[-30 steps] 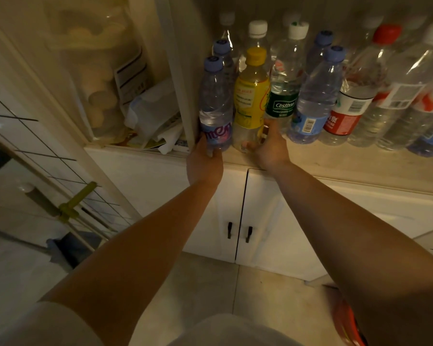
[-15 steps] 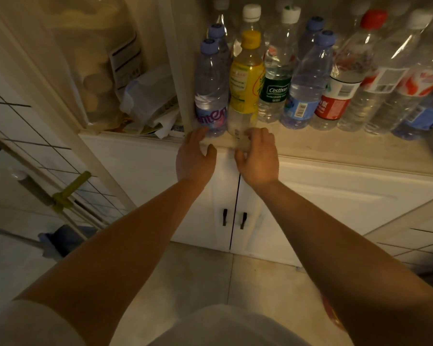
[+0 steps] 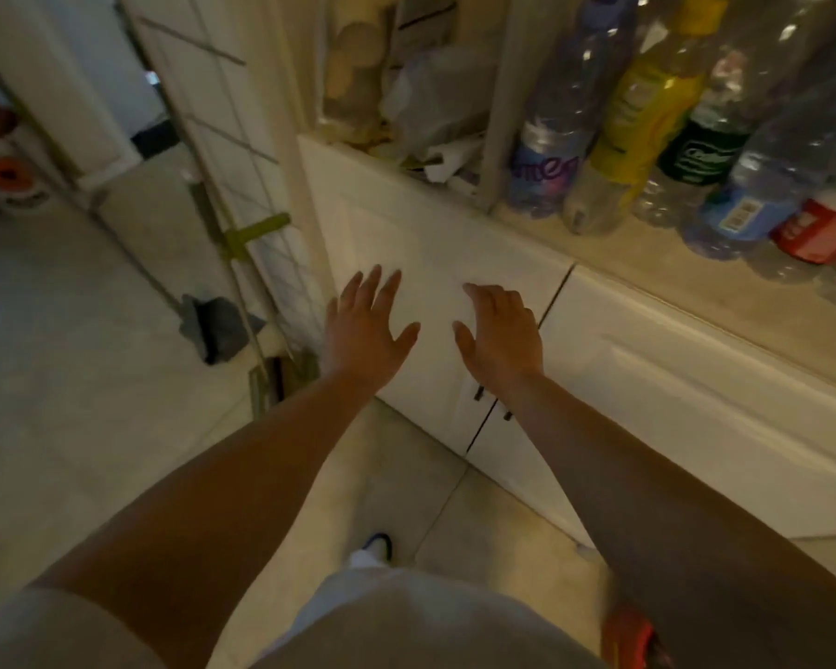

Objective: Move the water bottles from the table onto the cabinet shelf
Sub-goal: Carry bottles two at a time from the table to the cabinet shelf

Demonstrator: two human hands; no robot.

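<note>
Several water bottles stand packed together on the cabinet shelf (image 3: pixel 686 277) at the upper right. At the front are a purple-labelled bottle (image 3: pixel 549 152), a yellow-labelled bottle (image 3: pixel 633 123), a green-labelled bottle (image 3: pixel 701 152), a blue-labelled bottle (image 3: pixel 758 185) and a red-labelled bottle (image 3: pixel 826 229). My left hand (image 3: pixel 363 330) and my right hand (image 3: pixel 500 333) hang in front of the white cabinet doors, below the shelf, fingers spread and relaxed, holding nothing. No table is in view.
Left of a white divider post (image 3: pixel 503 99), a second compartment holds a large jar (image 3: pixel 353 65) and crumpled bags (image 3: pixel 435 103). Two door handles (image 3: pixel 493 403) sit on the lower doors. A yellow-clipped mop (image 3: pixel 218 325) leans by the tiled wall. Tiled floor lies below.
Both hands have let go of the front bottles and drawn back and down from the shelf edge. The view has swung left, so the bottles now sit at the upper right.
</note>
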